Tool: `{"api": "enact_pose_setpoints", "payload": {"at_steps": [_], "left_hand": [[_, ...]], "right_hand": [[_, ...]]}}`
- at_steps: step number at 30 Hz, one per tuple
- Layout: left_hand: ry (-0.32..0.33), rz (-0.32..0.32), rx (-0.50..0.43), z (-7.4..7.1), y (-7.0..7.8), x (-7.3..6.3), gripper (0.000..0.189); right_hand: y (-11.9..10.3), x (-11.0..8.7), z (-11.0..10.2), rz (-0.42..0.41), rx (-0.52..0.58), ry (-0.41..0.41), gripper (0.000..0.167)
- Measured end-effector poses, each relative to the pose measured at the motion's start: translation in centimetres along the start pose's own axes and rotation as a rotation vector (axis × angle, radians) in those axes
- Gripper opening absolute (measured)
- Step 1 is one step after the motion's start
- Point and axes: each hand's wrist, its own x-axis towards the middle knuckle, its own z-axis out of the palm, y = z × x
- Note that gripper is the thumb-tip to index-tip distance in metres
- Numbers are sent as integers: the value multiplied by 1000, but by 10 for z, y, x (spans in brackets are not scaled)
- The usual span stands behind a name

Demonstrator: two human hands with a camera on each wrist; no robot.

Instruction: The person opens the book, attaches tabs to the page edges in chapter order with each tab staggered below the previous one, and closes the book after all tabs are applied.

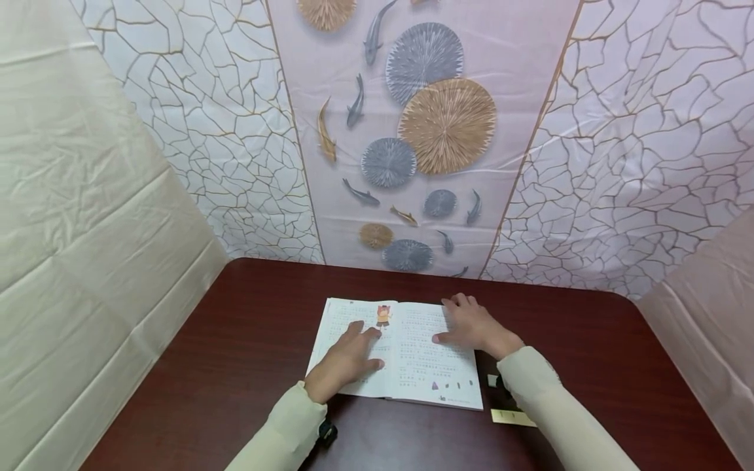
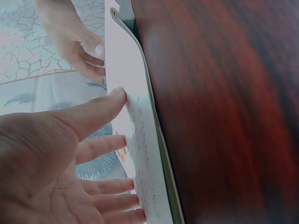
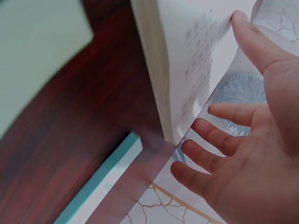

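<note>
An open book [image 1: 421, 366] lies on the dark red table, with printed text on both pages and a small cartoon figure on the left one. My left hand [image 1: 347, 362] rests on the left page, fingers spread, and in the left wrist view its thumb and fingertips [image 2: 119, 141] touch the paper. Over the upper outer part of the right page is my right hand [image 1: 471, 324]. Its thumb [image 3: 254, 39] touches the page in the right wrist view, while the other fingers extend past the book's outer edge. Neither hand grips anything.
A yellow strip [image 1: 508, 417] lies on the table [image 1: 247, 366] right of the book, partly under the right sleeve. Close by is a small white block [image 1: 492, 381]. Patterned cloth [image 1: 406, 216] hangs behind the table, and plain cloth [image 1: 88, 261] hangs at the left side.
</note>
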Motion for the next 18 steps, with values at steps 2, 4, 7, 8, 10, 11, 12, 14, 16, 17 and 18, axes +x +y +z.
{"api": "enact_pose_setpoints", "payload": {"at_steps": [2,4,7,8,10,11,12,14,16,17,18], "left_hand": [[3,2,4,0,1,0,59],[8,3,8,-1,1,0,59],[12,2,13,-1,2,0,59],[12,0,12,-1,2,0,59],[10,-6,11,-1,2,1,59],[8,-8,9,0,2,1,59],[7,-10,6,0,2,0,59],[7,-14,2,1,1,0,58],[12,-13,-6,2,0,0,57],[14,-12,-9,2,0,0,57],[13,-13,-5,2,-1,0,57]], "right_hand": [[3,1,-1,8,-4,-7,95],[5,1,0,8,-11,-10,96],[7,2,1,6,-32,-12,95],[7,2,2,10,-39,-15,94],[7,1,3,18,-56,-19,92],[6,1,4,24,-61,-20,91],[5,1,4,33,-67,-25,90],[2,0,4,44,-87,-28,89],[-1,-1,5,61,-101,-24,87],[-3,-2,6,64,-118,-19,86],[-5,-3,7,64,-136,-14,85]]}}
